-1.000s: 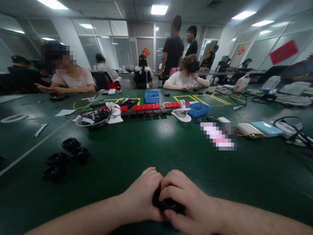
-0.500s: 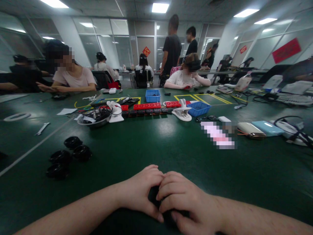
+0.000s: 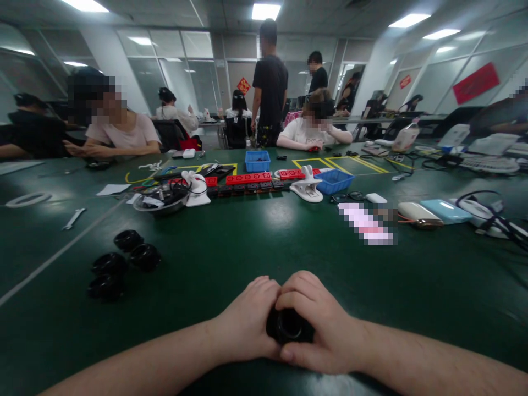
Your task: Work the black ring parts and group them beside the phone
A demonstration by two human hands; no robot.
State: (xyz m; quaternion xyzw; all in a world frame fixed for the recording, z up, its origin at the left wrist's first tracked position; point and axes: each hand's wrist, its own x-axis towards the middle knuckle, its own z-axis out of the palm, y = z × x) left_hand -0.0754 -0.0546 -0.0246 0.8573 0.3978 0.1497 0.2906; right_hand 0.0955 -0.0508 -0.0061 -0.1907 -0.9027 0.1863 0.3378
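Both hands are closed around a black round part (image 3: 289, 324) with a hollow middle, near the table's front edge. My left hand (image 3: 251, 319) wraps its left side, fingers over the far edge and thumb low in front. Curled over its top and right side is my right hand (image 3: 324, 322), its thumb at the near side. Much of the part is hidden by the fingers. To the left, several similar glossy black round parts (image 3: 145, 257) stand in a cluster on the green table (image 3: 214, 253).
Further back are a bowl of cables (image 3: 160, 201), white clip stands (image 3: 307, 184), red power strips (image 3: 248, 179) and blue bins (image 3: 335, 180). A wrench (image 3: 74, 219) lies left. Power banks (image 3: 419, 214) and cables lie right. People sit across the table.
My hands have moved slightly up and right, with the black part now showing its round opening upward. My right fingers have shifted over it. The view has moved a little.
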